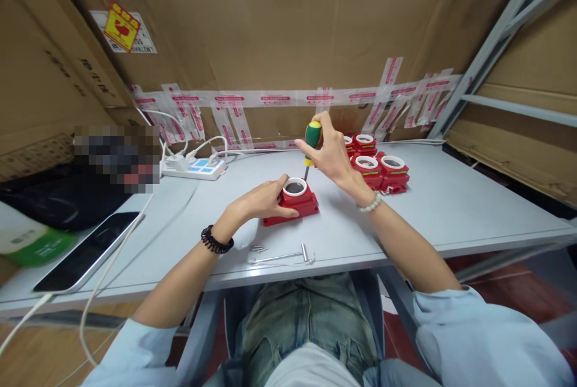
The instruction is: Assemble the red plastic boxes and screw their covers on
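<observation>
A red box-like housing with a white ring and dark round window [311, 205] rests on the table in front of me. My left hand [269, 198] is closed around its left side, thumb along the front. In my right hand [331, 149] is a screwdriver with a green and yellow handle [313, 133], held upright. Its shaft points down at the housing's back edge, right behind the ring; the tip's contact is hidden. Near the table's front edge lie a small metal T-shaped tool [303, 252] and several tiny screws [259, 249].
Several similar red housings [393, 178] stand at the back right. On the left are a white power strip [196, 168] with plugs, a tablet-like dark device [85, 253], a black bag [58, 195] and a white cable [119, 243]. Cardboard [279, 26] walls the back.
</observation>
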{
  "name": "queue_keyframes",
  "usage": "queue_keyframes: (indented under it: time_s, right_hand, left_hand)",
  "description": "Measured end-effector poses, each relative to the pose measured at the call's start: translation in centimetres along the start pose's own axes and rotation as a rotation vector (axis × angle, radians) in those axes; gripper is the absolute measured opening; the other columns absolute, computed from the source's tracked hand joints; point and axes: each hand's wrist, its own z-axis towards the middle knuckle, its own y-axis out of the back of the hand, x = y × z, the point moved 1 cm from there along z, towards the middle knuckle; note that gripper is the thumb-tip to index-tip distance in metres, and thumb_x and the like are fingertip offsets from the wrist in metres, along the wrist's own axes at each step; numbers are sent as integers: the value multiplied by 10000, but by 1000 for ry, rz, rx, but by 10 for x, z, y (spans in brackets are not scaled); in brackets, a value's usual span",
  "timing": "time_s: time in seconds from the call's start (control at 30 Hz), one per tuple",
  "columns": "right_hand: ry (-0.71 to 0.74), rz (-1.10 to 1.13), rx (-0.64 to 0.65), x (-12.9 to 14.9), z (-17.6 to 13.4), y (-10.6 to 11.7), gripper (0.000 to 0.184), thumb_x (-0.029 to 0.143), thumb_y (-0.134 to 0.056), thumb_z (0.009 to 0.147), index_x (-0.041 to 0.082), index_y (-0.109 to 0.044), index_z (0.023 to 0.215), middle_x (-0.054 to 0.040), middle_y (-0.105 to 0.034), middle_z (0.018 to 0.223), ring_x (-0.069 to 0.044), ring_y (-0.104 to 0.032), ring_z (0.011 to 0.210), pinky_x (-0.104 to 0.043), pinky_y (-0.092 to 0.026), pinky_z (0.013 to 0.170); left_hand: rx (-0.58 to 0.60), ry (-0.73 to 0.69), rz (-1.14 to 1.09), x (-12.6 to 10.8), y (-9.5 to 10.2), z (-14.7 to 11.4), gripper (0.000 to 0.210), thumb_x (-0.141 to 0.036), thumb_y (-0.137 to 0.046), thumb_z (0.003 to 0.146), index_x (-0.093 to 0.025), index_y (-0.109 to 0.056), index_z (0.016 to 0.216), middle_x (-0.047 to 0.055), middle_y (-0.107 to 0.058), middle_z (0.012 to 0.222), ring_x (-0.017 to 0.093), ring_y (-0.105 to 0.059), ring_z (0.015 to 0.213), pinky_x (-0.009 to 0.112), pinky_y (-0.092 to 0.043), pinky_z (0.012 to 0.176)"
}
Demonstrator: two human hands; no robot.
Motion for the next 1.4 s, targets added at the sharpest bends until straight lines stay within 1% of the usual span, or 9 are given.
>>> queue_keyframes:
  time_s: [0.07,0.2,0.27,0.4,0.47,0.7,0.93,1.2,1.4]
  right_hand:
    - [44,32,37,-2,0,0,386,338,-569,853,237,-435,1201,-37,-612,910,-210,-631,806,-408,-525,792]
    - [104,251,271,-7,5,10,429,306,-532,854,245,-396,1257,-20,-616,937,-177,-645,826,-349,-537,758]
    - [89,214,267,-7,6,12,392,329,-561,843,248,-432,1205,-2,-608,890,-172,-633,756,-328,-527,699]
    - [11,-31,61,2,2,3,337,351,-593,837,232,-467,1126,-1,-589,816,-194,-610,697,-348,-500,682]
    - [-3,-75,33,5,1,-1,335,344,-584,843,227,-465,1133,-16,-605,828,-209,-620,721,-366,-502,703]
    - [90,224,272,-3,5,14,365,348,-603,824,235,-464,1141,-16,-628,935,-180,-647,770,-340,-539,706]
    - [-3,-40,21,0,2,3,344,477,-625,828,242,-481,1033,16,-578,718,-185,-570,581,-355,-499,612]
    - [32,209,-138,23,-16,24,375,486,-524,890,288,-425,1193,-49,-583,970,-211,-641,807,-378,-557,672]
    - [-11,601,261,56,-54,-8,381,402,-704,772,261,-473,1038,25,-547,785,-142,-597,641,-289,-545,567]
  left_hand:
    - [-4,-5,-8,1,0,0,523,-620,-642,717,-212,-420,957,44,-621,819,217,-561,677,290,-358,573]
    - [2,8,-12,1,0,0,522,-614,-650,709,-214,-429,962,42,-624,811,221,-566,675,288,-354,563]
    - [6,10,-7,0,0,0,526,-617,-648,710,-215,-429,967,42,-625,809,223,-568,675,287,-348,559]
    - [17,10,22,0,0,0,531,-634,-628,719,-212,-427,972,46,-621,801,225,-562,665,289,-336,560]
    - [11,7,21,0,0,1,536,-634,-629,714,-210,-431,977,49,-621,801,229,-562,671,291,-337,565]
    - [1,10,-8,0,1,0,525,-612,-654,697,-216,-431,959,30,-612,785,218,-562,668,286,-341,559]
    - [3,-3,8,1,0,0,524,-625,-642,719,-214,-416,952,35,-606,781,222,-557,660,288,-340,560]
    - [3,-16,-29,2,-1,1,577,-629,-645,720,-198,-461,1056,48,-633,836,222,-568,687,294,-387,588]
    - [-3,-99,-167,6,-3,2,365,-414,-671,726,-192,-575,999,46,-659,852,251,-609,862,320,-481,730]
